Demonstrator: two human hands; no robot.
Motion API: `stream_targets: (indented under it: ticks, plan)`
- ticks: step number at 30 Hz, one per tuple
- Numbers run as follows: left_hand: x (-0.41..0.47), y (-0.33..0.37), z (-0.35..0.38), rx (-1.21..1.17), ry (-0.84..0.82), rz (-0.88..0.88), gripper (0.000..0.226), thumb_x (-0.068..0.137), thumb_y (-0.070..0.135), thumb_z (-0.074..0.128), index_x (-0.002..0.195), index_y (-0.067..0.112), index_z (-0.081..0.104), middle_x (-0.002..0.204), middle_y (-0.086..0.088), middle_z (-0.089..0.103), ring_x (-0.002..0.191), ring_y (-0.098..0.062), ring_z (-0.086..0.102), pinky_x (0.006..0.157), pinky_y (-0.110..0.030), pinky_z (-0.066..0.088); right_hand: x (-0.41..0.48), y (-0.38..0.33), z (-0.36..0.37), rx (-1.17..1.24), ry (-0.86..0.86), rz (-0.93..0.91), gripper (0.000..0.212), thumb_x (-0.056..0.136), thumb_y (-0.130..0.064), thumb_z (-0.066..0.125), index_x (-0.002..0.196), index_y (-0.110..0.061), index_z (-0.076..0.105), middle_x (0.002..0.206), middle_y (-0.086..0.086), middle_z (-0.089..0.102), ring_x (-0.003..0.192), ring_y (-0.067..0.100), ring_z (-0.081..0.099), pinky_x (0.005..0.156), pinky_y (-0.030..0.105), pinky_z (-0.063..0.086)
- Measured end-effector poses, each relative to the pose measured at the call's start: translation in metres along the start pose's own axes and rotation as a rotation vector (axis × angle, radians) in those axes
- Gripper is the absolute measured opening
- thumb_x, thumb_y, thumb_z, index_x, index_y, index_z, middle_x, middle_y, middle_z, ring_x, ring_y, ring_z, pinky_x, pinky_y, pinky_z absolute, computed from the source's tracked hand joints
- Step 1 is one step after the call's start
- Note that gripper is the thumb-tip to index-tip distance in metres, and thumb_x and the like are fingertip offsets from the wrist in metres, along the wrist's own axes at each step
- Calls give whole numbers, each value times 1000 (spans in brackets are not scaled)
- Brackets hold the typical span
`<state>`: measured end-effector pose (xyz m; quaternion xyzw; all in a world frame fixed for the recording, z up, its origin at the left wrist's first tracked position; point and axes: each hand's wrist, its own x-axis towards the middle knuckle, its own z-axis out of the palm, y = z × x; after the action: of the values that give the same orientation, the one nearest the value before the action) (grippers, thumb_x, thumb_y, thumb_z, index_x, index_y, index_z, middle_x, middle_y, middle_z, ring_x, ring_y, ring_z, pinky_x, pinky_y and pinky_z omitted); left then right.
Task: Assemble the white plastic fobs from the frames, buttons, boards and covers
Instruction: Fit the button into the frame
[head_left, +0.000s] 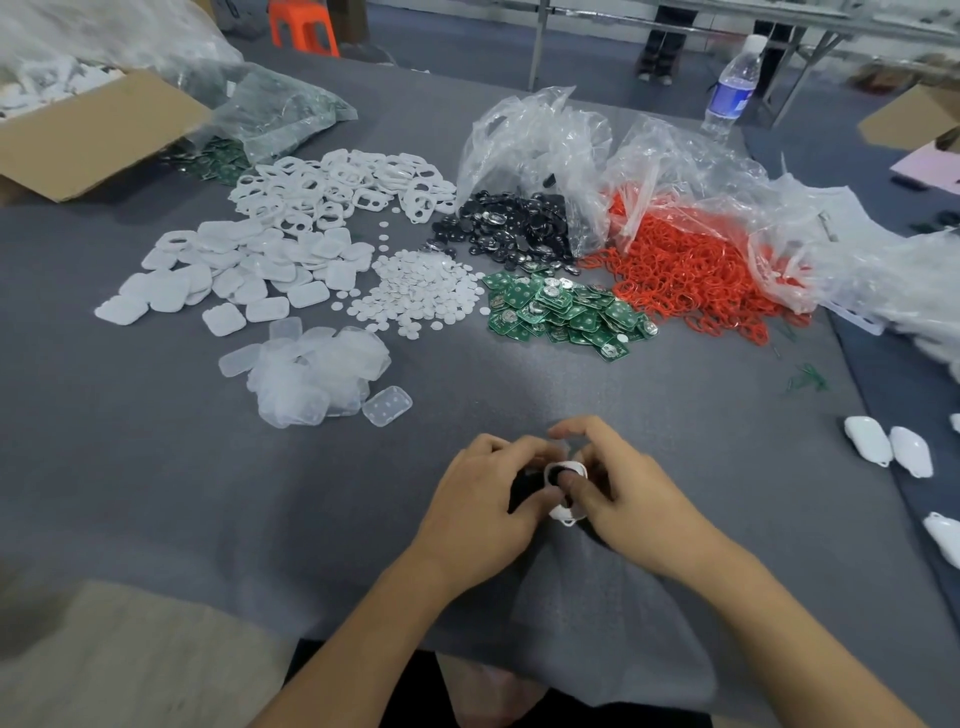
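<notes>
Fob (566, 491) pinched between fingers of left hand (488, 512) and right hand (623, 493); judged light, stiff, slippery; grip by edges.

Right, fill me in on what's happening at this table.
A person is putting together a small white plastic fob, held in both the left hand and the right hand just above the grey felt table. Parts lie sorted beyond: white plastic frames, round white buttons, green circuit boards, black discs, red rubber rings. Finished white fobs sit at the right.
</notes>
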<state>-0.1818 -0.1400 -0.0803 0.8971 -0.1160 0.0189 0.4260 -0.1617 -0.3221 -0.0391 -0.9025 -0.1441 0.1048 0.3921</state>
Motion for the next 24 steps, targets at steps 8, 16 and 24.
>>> stream_targets:
  ticks: [8, 16, 24]
  plan:
    - [-1, 0, -2, -77, -22, -11, 37, 90, 33, 74, 124, 44, 65, 107, 16, 68, 112, -2, 52, 101, -36, 45, 18, -5, -20, 374, -209, 249, 31, 89, 1, 71, 115, -13, 61, 68, -3, 66, 53, 4, 51, 50, 14, 37]
    - [-2, 1, -3, -92, -12, -2, 48, 83, 45, 77, 129, 46, 62, 106, 19, 61, 111, -2, 52, 102, -35, 45, 12, -7, -17, 396, -109, 181, 27, 90, 1, 70, 113, -9, 61, 69, 2, 66, 52, 9, 50, 46, 18, 38]
    - [-1, -2, 3, -5, 0, -6, 63, 70, 56, 80, 128, 50, 55, 103, 24, 56, 110, 1, 47, 98, -27, 45, -5, 3, 9, 209, 200, 82, 30, 87, -5, 74, 98, -32, 69, 82, -6, 73, 73, 16, 67, 72, 30, 55]
